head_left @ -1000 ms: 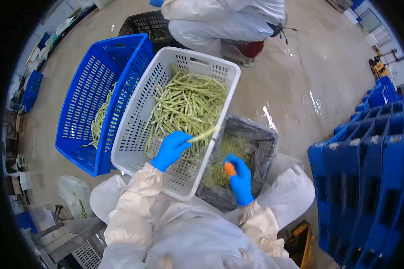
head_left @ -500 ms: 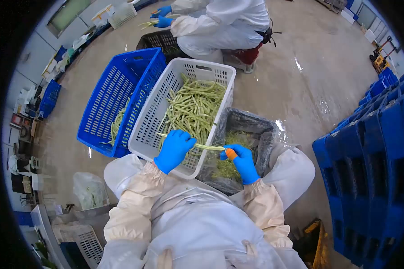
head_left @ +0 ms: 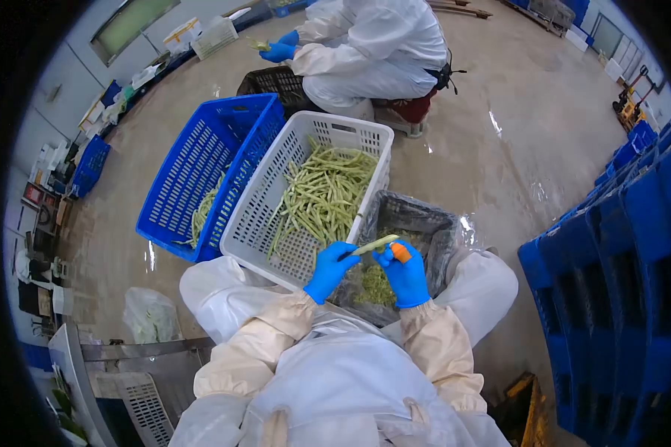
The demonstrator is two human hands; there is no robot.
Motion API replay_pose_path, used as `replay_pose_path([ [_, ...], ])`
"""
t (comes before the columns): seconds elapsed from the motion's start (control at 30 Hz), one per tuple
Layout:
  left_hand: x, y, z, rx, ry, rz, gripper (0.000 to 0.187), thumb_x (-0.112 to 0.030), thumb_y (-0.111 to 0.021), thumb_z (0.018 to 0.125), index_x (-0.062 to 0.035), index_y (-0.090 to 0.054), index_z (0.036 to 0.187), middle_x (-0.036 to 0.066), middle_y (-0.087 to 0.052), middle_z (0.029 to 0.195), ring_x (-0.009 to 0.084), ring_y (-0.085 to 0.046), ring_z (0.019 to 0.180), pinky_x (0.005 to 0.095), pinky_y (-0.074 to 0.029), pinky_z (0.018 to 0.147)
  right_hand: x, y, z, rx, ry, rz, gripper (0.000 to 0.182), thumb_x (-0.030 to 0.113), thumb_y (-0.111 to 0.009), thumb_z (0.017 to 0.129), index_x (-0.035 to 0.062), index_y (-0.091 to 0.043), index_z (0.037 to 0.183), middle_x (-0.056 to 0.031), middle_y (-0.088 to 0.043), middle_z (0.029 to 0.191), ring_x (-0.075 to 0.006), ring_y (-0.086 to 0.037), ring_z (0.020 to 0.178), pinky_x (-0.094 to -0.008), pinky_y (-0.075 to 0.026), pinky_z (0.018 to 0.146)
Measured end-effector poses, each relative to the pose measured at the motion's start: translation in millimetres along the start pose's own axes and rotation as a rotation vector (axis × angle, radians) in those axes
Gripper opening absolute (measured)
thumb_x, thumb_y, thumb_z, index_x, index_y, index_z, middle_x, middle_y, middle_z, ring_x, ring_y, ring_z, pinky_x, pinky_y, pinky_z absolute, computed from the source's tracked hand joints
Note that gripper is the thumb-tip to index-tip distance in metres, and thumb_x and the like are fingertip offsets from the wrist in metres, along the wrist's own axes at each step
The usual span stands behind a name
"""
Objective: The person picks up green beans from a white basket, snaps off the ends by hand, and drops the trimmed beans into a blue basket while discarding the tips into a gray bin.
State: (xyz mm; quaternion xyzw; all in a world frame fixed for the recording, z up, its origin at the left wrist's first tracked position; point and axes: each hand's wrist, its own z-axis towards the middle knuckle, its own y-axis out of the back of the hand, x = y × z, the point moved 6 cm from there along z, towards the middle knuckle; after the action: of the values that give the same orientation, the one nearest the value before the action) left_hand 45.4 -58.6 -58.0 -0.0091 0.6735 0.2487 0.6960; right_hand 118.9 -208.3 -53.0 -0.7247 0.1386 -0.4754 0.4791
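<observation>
Wet beige floor [head_left: 470,190] | slender pale-green bean [head_left: 374,245]: in our blue-gloved left hand [head_left: 329,271], fingers closed on it | long axis: slanting rightward and away | far end: just beside our blue-gloved, orange-thumbed right hand [head_left: 405,279]; its grip, we cannot tell

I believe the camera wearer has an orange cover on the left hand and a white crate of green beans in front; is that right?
Not quite: the head view shows the orange cover on the right hand, not the left hand. The white crate of green beans is indeed in front.
</observation>
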Motion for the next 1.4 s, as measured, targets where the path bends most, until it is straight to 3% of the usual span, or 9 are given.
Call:
replay_pose_path([
  [0.4,1.6,39.3,52.4,-0.132,0.216,-0.843,0.028,-0.015,-0.056,0.088,-0.0003,-0.055,0.111,0.005,-0.058,0.087,0.0148,-0.055,0.075,0.0293,-0.046,0.072,-22.6,40.4,-4.9,-0.184,-0.106,-0.356,0.019,0.013,-0.053,0.086,-0.0039,-0.060,0.093,-0.0066,-0.057,0.073,-0.0146,-0.054,0.062,-0.0289,-0.048,0.060],
  [0.5,-20.0,80.9,68.8,-0.203,0.134,-1.285,0.033,-0.021,-0.054,0.090,-0.0023,-0.050,0.117,0.005,-0.056,0.085,0.0167,-0.054,0.075,0.0323,-0.046,0.071,-7.9,92.5,1.7,-0.472,0.063,-0.126,0.018,0.010,-0.055,0.085,-0.0051,-0.060,0.092,-0.0073,-0.059,0.075,-0.0146,-0.055,0.062,-0.0298,-0.048,0.058],
  [0.57,-31.7,89.4,70.4,-0.216,0.166,-1.450,0.035,-0.025,-0.051,0.092,-0.0032,-0.049,0.119,0.004,-0.055,0.083,0.0160,-0.051,0.073,0.0320,-0.044,0.069,0.9,92.2,-1.8,-0.609,0.003,-0.416,0.016,0.006,-0.056,0.084,-0.0041,-0.061,0.095,-0.0082,-0.061,0.082,-0.0157,-0.057,0.070,-0.0299,-0.049,0.066],
  [0.6,-32.5,87.0,70.2,-0.212,0.167,-1.449,0.035,-0.025,-0.051,0.092,-0.0032,-0.049,0.119,0.004,-0.055,0.083,0.0160,-0.051,0.073,0.0320,-0.044,0.069,-2.2,86.6,-3.4,-0.611,0.004,-0.414,0.016,0.006,-0.056,0.084,-0.0041,-0.061,0.095,-0.0082,-0.061,0.082,-0.0157,-0.057,0.070,-0.0299,-0.049,0.066],
  [0.67,-41.2,66.1,67.5,-0.039,0.129,-1.453,0.037,-0.027,-0.048,0.093,-0.0052,-0.046,0.122,0.003,-0.054,0.083,0.0151,-0.049,0.071,0.0311,-0.042,0.067,-13.8,33.1,1.5,-0.087,0.142,-0.770,0.018,0.005,-0.055,0.085,-0.0020,-0.060,0.101,-0.0081,-0.062,0.089,-0.0154,-0.059,0.081,-0.0291,-0.047,0.076],
  [0.77,-31.5,40.6,61.0,-0.069,0.228,-1.398,0.041,-0.030,-0.049,0.093,-0.0075,-0.044,0.126,0.003,-0.053,0.079,0.0151,-0.047,0.066,0.0311,-0.042,0.065,-22.2,-22.0,-10.3,0.088,0.016,-0.557,0.021,0.007,-0.053,0.088,-0.0003,-0.058,0.107,-0.0077,-0.063,0.094,-0.0143,-0.057,0.090,-0.0278,-0.045,0.083],
  [1.2,-16.8,18.5,52.1,-0.184,0.273,-1.018,0.031,-0.025,-0.054,0.090,-0.0031,-0.055,0.112,0.001,-0.053,0.077,0.0122,-0.048,0.065,0.0253,-0.041,0.060,-55.5,-1.4,-11.1,0.107,-0.061,-0.744,0.015,0.013,-0.055,0.086,-0.0002,-0.058,0.094,-0.0088,-0.062,0.075,-0.0180,-0.058,0.064,-0.0332,-0.049,0.061],
  [1.27,-19.3,13.4,51.0,-0.185,0.261,-0.902,0.027,-0.023,-0.056,0.089,-0.0019,-0.058,0.106,0.002,-0.054,0.077,0.0112,-0.048,0.065,0.0244,-0.041,0.060,-52.9,-6.3,-14.0,0.051,0.104,-1.296,0.015,0.014,-0.058,0.082,0.0021,-0.059,0.090,-0.0150,-0.061,0.073,-0.0268,-0.057,0.060,-0.0372,-0.047,0.058],
  [1.4,-24.5,-11.8,41.6,-0.064,0.266,-0.381,0.016,-0.010,-0.058,0.085,0.0018,-0.064,0.092,0.003,-0.058,0.076,0.0074,-0.052,0.070,0.0232,-0.042,0.063,-69.6,-20.9,-22.5,0.240,0.300,-1.602,0.015,0.015,-0.058,0.079,0.0042,-0.059,0.090,-0.0181,-0.059,0.076,-0.0329,-0.058,0.064,-0.0391,-0.046,0.060],
])
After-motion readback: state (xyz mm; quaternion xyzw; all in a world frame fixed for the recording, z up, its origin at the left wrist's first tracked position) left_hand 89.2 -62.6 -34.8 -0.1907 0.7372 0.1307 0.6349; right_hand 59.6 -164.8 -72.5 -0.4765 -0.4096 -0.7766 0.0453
